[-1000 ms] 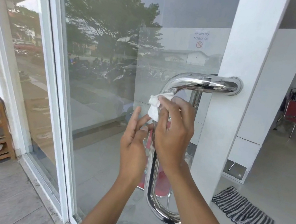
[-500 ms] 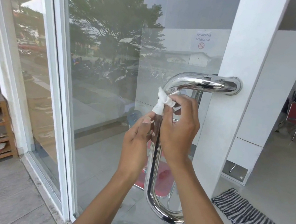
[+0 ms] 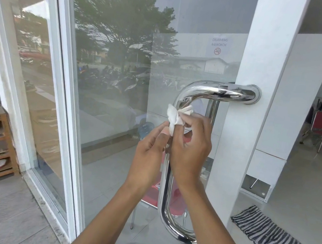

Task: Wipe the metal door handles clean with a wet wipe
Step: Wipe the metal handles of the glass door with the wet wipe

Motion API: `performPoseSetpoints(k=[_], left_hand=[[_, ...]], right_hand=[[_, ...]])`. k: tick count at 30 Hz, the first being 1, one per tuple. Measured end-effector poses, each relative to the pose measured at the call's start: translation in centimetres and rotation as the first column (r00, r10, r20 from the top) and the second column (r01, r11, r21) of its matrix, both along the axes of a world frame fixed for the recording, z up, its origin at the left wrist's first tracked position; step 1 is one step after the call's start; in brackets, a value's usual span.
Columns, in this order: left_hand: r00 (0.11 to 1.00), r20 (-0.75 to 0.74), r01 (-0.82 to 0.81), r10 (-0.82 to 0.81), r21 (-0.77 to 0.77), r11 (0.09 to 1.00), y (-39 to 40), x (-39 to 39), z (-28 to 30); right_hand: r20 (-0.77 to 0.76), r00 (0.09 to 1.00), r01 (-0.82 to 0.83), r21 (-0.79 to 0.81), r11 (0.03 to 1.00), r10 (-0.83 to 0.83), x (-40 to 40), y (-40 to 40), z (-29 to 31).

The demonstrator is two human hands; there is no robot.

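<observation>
Both hands pinch the wipe [image 3: 174, 115] against the handle [image 3: 165, 195] just below its upper bend: left hand [image 3: 147, 155] on the left, right hand [image 3: 191, 149] on the right.

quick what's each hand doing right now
Left hand: pinches the lower end of the wet wipe.
Right hand: grips the wipe against the door handle.

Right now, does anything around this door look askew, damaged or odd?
Mostly tidy. The striped mat lies crooked and rumpled on the floor inside, and the white panel behind the door has an open gap at its base. The metal handle looks intact where it shows.
</observation>
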State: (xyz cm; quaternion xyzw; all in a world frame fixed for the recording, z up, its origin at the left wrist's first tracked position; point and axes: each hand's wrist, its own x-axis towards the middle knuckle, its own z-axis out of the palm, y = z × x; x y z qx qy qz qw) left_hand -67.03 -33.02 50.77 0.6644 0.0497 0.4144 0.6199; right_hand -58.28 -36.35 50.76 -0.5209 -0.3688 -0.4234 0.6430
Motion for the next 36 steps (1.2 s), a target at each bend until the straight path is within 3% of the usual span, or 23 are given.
performPoseSetpoints(k=[7, 13, 22, 28, 34, 36], left_hand=[[0.997, 0.012, -0.072, 0.072, -0.026, 0.997, -0.6, 0.0, 0.6], [0.994, 0.043, -0.103, 0.103, 0.002, 0.995, -0.8, 0.0, 1.0], [0.992, 0.037, -0.124, 0.122, 0.046, 0.991, -0.8, -0.2, 0.9], [0.988, 0.065, -0.146, 0.142, 0.055, 0.988, -0.8, 0.2, 0.7], [0.983, 0.084, -0.164, 0.162, 0.026, 0.986, -1.4, 0.3, 0.8], [0.977, 0.105, -0.190, 0.188, 0.014, 0.982, -1.8, 0.3, 0.9]], right_hand=[[-0.178, 0.981, -0.040, 0.169, 0.985, 0.071, 0.3, -0.9, 3.8], [-0.249, 0.963, -0.072, 0.110, 0.991, 0.098, -0.9, -0.2, 1.6], [-0.310, 0.936, -0.040, 0.371, 0.928, 0.164, -0.4, -1.5, 3.2], [-0.294, 0.944, -0.065, 0.287, 0.956, 0.153, -1.4, 0.0, 3.7], [-0.222, 0.970, -0.095, 0.017, 0.995, 0.096, -1.4, -1.0, 2.2], [-0.250, 0.965, -0.078, 0.031, 0.996, 0.083, -1.1, -1.7, 2.8]])
